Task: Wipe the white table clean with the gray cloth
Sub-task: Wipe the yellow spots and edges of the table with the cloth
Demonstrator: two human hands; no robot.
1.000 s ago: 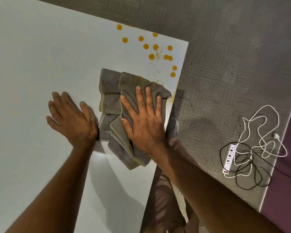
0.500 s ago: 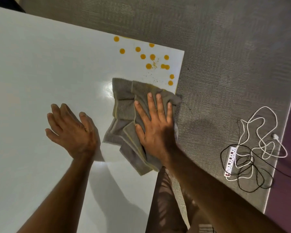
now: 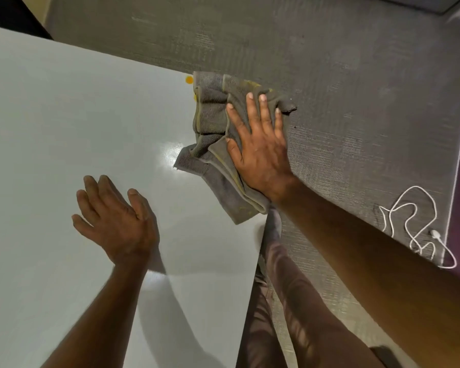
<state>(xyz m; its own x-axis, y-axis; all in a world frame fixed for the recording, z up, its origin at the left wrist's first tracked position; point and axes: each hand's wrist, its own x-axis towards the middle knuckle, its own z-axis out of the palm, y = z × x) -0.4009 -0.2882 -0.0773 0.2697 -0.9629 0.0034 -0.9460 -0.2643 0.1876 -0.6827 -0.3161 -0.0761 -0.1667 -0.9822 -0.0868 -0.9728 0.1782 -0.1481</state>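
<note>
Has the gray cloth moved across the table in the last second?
Yes. The gray cloth slid toward the white table far corner, covering most orange drops there.

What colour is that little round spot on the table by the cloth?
Orange-yellow: the spot shows best in the head view, beside the cloth.

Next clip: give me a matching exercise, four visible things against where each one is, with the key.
Things:
1. crumpled gray cloth
2. left hand
3. round orange spot
4. tangled white cable

Places:
A. on the gray carpet
B. open over the white table, apart from the cloth
C. beside the cloth's far left corner
D. under the flat right hand at the table's far corner

Pairs: 1-D, 2-B, 3-C, 4-A
</note>
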